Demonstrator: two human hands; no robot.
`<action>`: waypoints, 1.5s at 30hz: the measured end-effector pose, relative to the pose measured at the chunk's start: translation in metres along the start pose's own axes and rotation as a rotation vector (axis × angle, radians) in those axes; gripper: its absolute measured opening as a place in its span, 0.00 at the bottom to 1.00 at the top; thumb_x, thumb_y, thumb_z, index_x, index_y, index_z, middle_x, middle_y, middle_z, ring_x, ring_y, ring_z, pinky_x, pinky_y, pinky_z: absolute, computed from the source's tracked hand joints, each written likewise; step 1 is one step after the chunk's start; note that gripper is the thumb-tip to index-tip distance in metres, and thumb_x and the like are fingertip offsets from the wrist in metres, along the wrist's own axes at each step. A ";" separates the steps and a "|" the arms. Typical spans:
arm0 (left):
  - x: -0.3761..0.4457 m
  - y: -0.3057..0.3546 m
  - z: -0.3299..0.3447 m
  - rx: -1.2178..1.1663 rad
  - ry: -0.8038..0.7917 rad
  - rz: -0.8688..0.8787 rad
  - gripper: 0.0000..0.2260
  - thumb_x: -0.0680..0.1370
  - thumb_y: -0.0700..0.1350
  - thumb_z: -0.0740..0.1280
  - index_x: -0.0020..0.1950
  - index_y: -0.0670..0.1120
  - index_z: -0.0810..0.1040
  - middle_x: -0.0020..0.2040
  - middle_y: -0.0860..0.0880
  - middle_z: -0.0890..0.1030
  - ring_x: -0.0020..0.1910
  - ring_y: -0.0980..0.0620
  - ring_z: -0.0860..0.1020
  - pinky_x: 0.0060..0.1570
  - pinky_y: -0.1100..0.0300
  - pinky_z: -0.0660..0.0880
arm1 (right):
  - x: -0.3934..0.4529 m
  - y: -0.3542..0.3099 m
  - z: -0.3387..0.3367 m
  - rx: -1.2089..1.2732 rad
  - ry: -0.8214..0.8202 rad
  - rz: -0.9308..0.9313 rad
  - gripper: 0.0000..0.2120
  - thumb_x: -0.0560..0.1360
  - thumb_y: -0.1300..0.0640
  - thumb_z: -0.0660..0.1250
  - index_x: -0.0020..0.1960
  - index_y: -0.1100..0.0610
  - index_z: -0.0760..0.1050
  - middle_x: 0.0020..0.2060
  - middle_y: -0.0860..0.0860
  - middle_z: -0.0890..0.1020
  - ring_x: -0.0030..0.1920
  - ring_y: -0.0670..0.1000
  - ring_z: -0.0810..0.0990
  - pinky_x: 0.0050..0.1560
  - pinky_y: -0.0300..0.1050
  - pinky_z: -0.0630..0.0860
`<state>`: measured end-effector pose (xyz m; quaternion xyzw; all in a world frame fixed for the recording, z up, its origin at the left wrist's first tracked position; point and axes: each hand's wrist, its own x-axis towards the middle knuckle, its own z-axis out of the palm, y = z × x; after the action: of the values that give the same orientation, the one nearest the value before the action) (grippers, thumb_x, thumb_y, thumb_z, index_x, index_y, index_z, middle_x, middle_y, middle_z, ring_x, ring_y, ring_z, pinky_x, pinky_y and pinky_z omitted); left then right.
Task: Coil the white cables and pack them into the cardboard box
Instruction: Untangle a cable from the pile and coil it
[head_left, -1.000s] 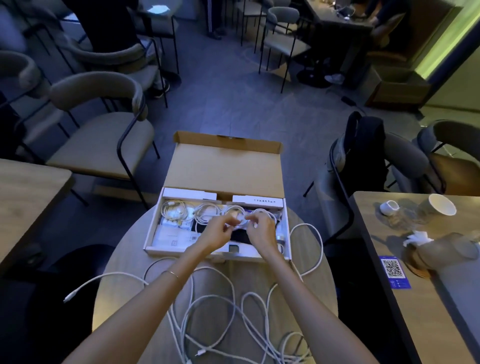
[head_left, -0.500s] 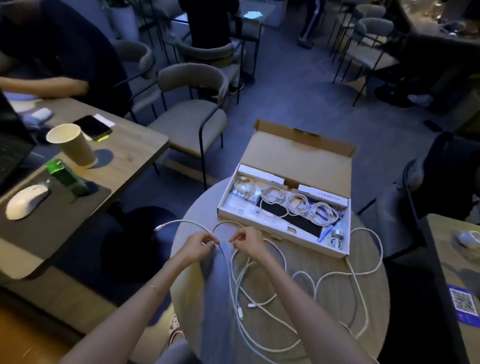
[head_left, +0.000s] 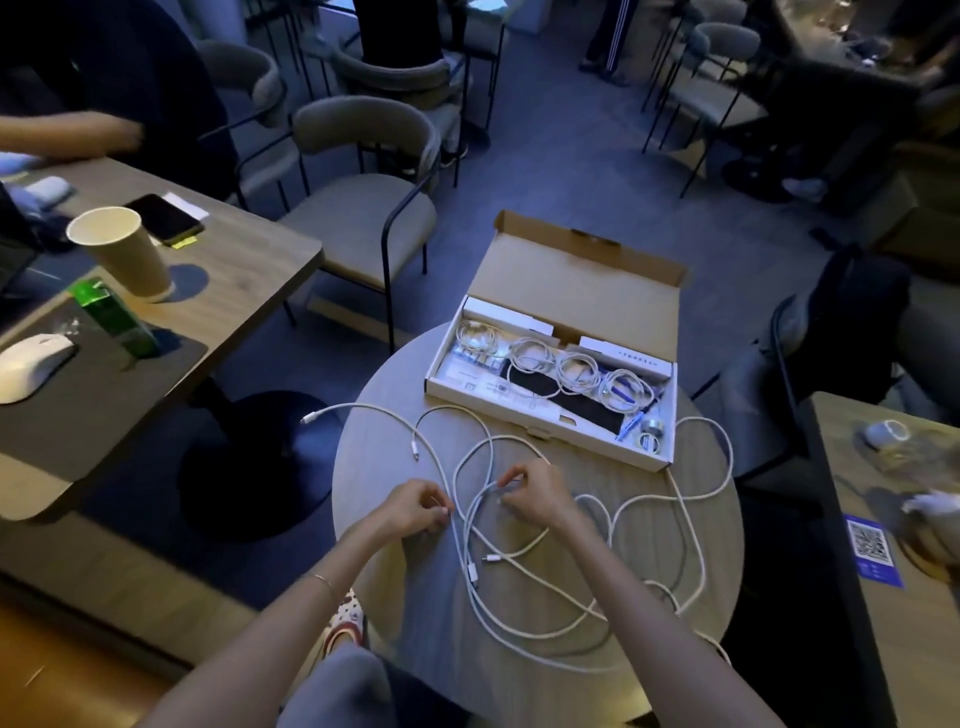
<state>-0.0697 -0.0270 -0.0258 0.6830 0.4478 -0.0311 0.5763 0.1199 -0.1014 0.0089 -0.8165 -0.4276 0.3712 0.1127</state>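
An open cardboard box (head_left: 545, 434) sits at the far side of a round table (head_left: 379, 467), its lid tipped back. Inside lie several coiled white cables (head_left: 576, 371) in a row. Loose white cables (head_left: 644, 525) sprawl in tangled loops over the table in front of the box. My left hand (head_left: 415, 512) pinches one loose cable near the table's middle. My right hand (head_left: 535, 491) pinches a cable a short way to the right, just below the box's front edge.
A wooden table (head_left: 244, 275) at left holds a paper cup (head_left: 122, 252), phone (head_left: 163, 218), green carton (head_left: 111, 317) and white mouse (head_left: 31, 364). Another person's arm (head_left: 62, 137) rests there. A grey chair (head_left: 358, 208) stands behind the round table. A right-hand table (head_left: 914, 623) carries a QR card (head_left: 870, 545).
My hands left the box, where they were placing a coil, and came back to the loose cables, each pinching one. My view swung left, bringing the left table into sight.
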 end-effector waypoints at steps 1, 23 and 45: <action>0.000 0.000 0.003 -0.003 -0.018 -0.006 0.08 0.76 0.36 0.66 0.41 0.48 0.78 0.35 0.49 0.79 0.35 0.53 0.78 0.40 0.61 0.76 | -0.003 0.002 0.002 -0.040 -0.013 -0.009 0.11 0.70 0.58 0.71 0.52 0.55 0.81 0.45 0.55 0.83 0.47 0.51 0.80 0.42 0.38 0.70; -0.028 -0.033 -0.055 -0.103 0.180 -0.086 0.07 0.79 0.39 0.61 0.50 0.45 0.78 0.36 0.50 0.79 0.32 0.55 0.75 0.34 0.63 0.74 | 0.042 -0.093 0.067 0.117 0.099 0.016 0.09 0.74 0.59 0.67 0.49 0.63 0.80 0.47 0.60 0.83 0.51 0.59 0.80 0.49 0.46 0.74; -0.034 -0.020 -0.087 -0.017 0.880 0.324 0.13 0.76 0.41 0.58 0.56 0.42 0.78 0.52 0.50 0.76 0.51 0.54 0.72 0.53 0.68 0.66 | 0.050 -0.116 0.054 0.370 -0.170 -0.186 0.06 0.77 0.67 0.64 0.46 0.64 0.80 0.20 0.47 0.75 0.19 0.42 0.70 0.21 0.34 0.67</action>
<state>-0.1442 0.0227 0.0069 0.6875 0.5375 0.3557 0.3346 0.0288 0.0008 0.0039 -0.7046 -0.4335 0.4990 0.2579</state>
